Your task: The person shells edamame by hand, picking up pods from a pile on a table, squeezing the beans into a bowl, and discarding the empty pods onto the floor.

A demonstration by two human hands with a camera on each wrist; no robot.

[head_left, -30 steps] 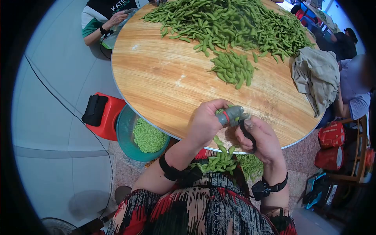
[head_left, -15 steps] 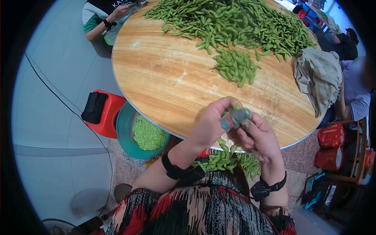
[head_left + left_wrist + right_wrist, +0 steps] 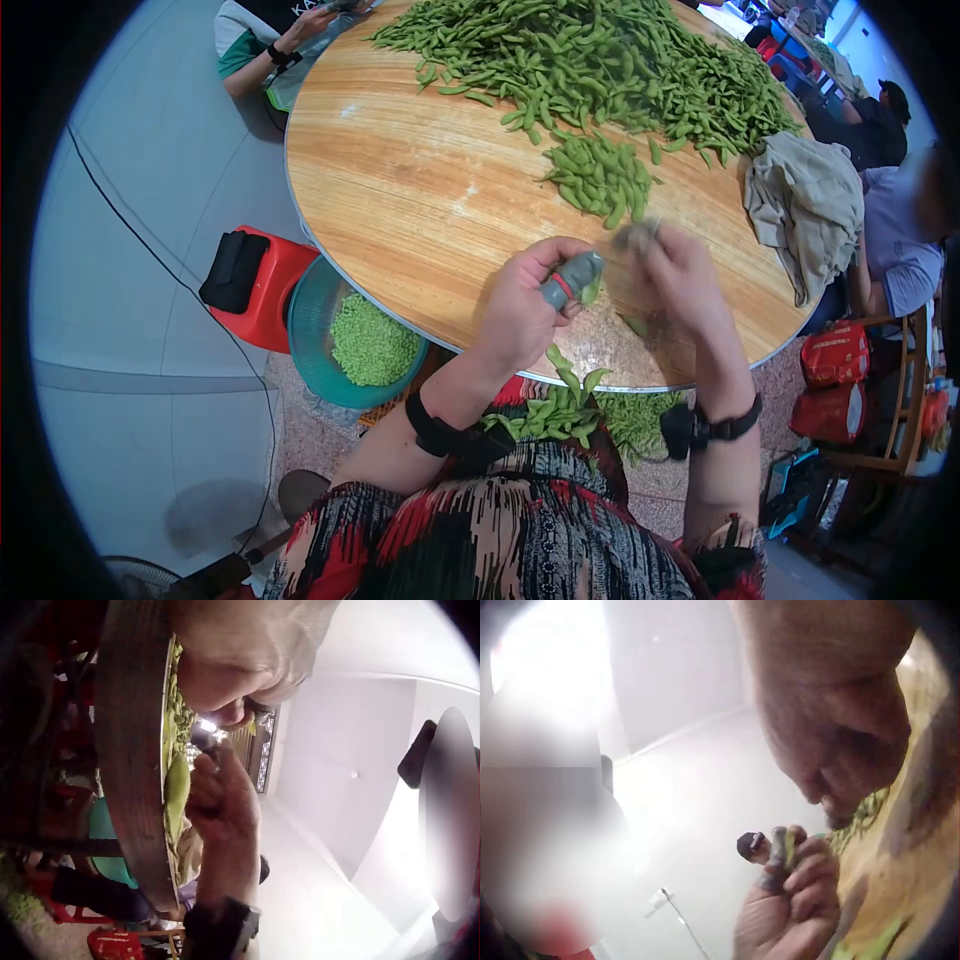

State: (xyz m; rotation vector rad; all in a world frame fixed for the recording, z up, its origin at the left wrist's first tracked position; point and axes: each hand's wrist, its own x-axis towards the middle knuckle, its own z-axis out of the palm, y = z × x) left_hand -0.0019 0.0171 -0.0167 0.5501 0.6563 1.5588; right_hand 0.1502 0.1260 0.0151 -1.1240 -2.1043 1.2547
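Observation:
My left hand (image 3: 520, 300), its thumb in a grey cover with a red band, pinches a green soybean pod (image 3: 592, 290) over the near side of the round table (image 3: 400, 210). In the right wrist view the left hand (image 3: 787, 900) shows the pod (image 3: 791, 849) between thumb and fingers. My right hand (image 3: 685, 280) is motion-blurred, apart from the left and just short of a small heap of pods (image 3: 600, 178). Its fingers are bent, with a grey cover at the tip; I cannot tell whether they hold anything. One loose pod (image 3: 633, 324) lies between the hands.
A big pile of pods (image 3: 590, 60) covers the table's far side. More pods (image 3: 555, 412) sit at my lap. Shelled beans (image 3: 375, 340) fill a teal basket (image 3: 310, 310) beside a red stool (image 3: 285, 280). A grey cloth (image 3: 805, 190) hangs over the right edge. Other people sit around.
My right hand has parted from the left and moved up and right toward the small heap. The left hand has shifted slightly left, and a loose pod now shows on the table.

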